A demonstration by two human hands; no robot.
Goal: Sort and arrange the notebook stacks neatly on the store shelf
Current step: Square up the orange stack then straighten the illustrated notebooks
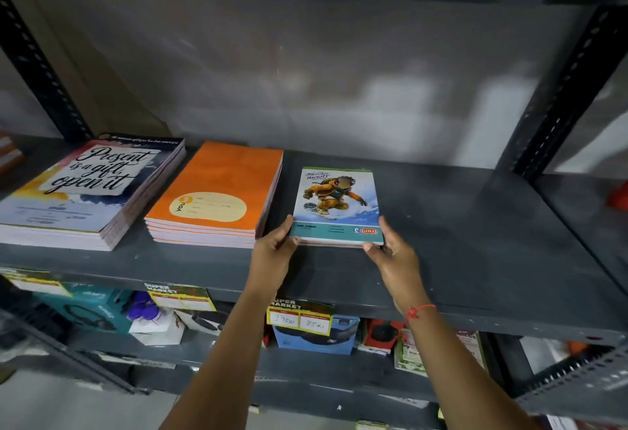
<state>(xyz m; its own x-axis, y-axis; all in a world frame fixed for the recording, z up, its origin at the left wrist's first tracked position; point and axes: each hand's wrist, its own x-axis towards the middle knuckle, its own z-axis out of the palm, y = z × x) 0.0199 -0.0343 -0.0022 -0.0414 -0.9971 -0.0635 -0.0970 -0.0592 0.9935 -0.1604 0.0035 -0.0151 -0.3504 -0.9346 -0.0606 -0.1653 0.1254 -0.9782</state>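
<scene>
Left hand (277, 247) and right hand (390, 249) clasp near corners of small snowboarder stack (336, 207), squaring it on shelf (475, 225) right of orange stack (217, 195).

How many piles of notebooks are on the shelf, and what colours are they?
Orange pile: 1
"Present is a gift" pile: 1
Snowboarder pile, held by the left hand and right hand: 1
Total: 3 piles
</scene>
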